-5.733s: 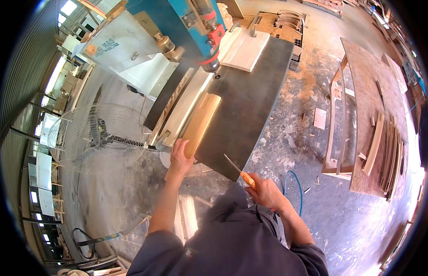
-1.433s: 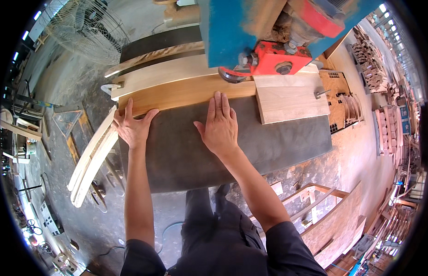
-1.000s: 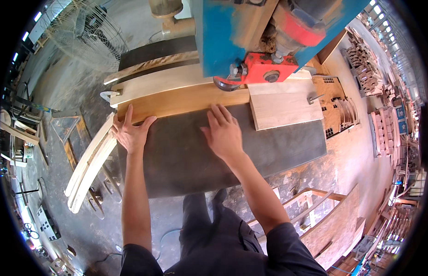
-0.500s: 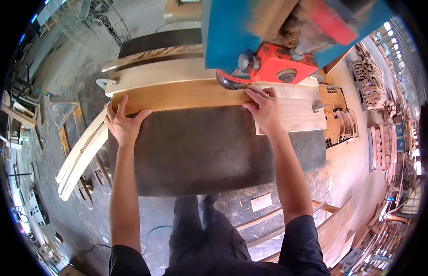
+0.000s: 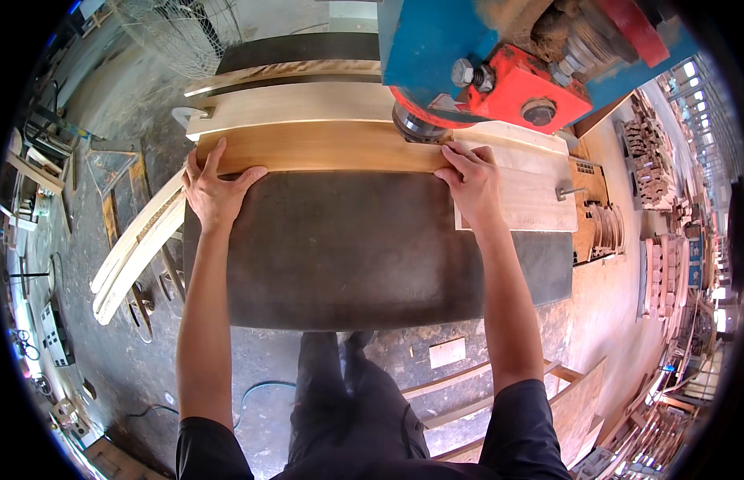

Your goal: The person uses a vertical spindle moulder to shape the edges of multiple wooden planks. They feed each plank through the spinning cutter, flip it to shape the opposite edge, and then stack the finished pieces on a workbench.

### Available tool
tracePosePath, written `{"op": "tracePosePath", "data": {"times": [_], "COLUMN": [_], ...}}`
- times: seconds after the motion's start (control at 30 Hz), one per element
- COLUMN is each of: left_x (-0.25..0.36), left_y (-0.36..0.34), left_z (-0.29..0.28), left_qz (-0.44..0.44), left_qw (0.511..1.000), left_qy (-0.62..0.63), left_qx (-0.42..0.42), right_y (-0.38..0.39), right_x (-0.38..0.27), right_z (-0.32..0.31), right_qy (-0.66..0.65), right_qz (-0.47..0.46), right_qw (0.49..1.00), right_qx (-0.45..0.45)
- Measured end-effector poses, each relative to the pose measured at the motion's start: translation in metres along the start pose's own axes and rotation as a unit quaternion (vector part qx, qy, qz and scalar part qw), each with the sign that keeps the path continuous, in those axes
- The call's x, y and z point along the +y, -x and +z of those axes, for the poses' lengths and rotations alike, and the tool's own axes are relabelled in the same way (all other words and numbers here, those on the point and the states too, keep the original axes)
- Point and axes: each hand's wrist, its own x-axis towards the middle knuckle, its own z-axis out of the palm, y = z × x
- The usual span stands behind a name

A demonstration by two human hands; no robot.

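Note:
A golden-brown board (image 5: 332, 146) lies crosswise on the dark machine table (image 5: 340, 256), along a pale board (image 5: 300, 102). My left hand (image 5: 217, 192) grips its left end, thumb on the near edge and fingers over the top. My right hand (image 5: 474, 184) grips its right end, fingers bent, just below the round cutter head (image 5: 420, 128) of a machine with a red bracket (image 5: 508, 92) and blue body (image 5: 424, 40). Right of that hand, a pale wood panel (image 5: 524, 196) carries a metal clamp (image 5: 568, 192).
Curved pale strips (image 5: 136, 248) lie off the table's left side. A wire fan (image 5: 172, 32) stands at the back left. Wood parts are stacked (image 5: 652, 168) at the right. A plywood sheet (image 5: 580, 400) and a blue hose (image 5: 260, 384) are near the lower edge.
The orange-handled tool seen earlier is out of my right hand. My view turned, so the board lies crosswise. My right hand moved rightward from the board's middle and now grips its end.

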Motion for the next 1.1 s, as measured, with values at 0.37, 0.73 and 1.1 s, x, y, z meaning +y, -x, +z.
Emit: {"op": "tracePosePath", "data": {"times": [0.37,0.73,1.1], "left_x": [0.0002,-0.0015,-0.0022], "left_y": [0.0023,0.0034,0.0061], "left_z": [-0.0005,-0.0007,-0.0023], "left_qz": [0.006,0.007,0.008], "left_qw": [1.0,1.0,1.0], "left_qy": [-0.005,-0.008,-0.003], "left_qx": [0.006,0.005,0.01], "right_y": [0.0011,0.0019,0.0034], "right_x": [0.0016,0.0013,0.0002], "right_z": [0.0009,0.0001,-0.0015], "right_qy": [-0.022,-0.021,-0.03], "right_qz": [-0.001,-0.002,0.012], "right_qw": [1.0,1.0,0.999], "right_qx": [0.001,0.011,-0.002]}}
